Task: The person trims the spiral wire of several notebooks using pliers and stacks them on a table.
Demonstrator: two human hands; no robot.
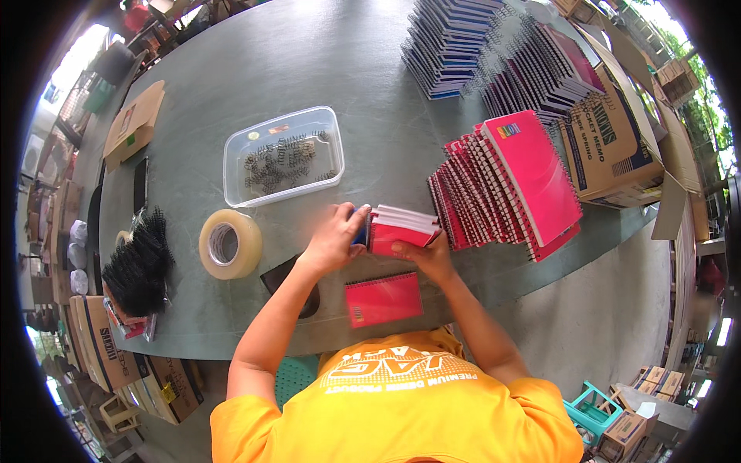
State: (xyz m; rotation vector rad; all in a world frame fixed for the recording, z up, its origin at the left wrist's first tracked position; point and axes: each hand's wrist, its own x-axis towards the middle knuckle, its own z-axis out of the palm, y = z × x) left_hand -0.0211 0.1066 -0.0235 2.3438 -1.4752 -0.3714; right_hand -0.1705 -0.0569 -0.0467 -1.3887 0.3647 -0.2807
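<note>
Between my two hands, above the near part of the table, is a small bundle of red-covered spiral notebooks (395, 240), page edges facing up. My left hand (332, 241) closes on the bundle's left end, where something blue shows by the fingers; I cannot make out what it is. My right hand (429, 257) grips the right end, thumb across the red cover. Just below the hands a single red spiral notebook (384, 300) lies flat near the table edge. A dark flat object (307, 302) is partly hidden under my left forearm.
On the table (332, 58), a clear plastic tub (284, 193) holds loose black spirals, beside a tape roll (207, 245). Black spiral coils (139, 266) lie at left. Red notebooks (532, 174), blue notebooks (440, 58) and purple notebooks (575, 65) are stacked right, near an open carton (606, 139).
</note>
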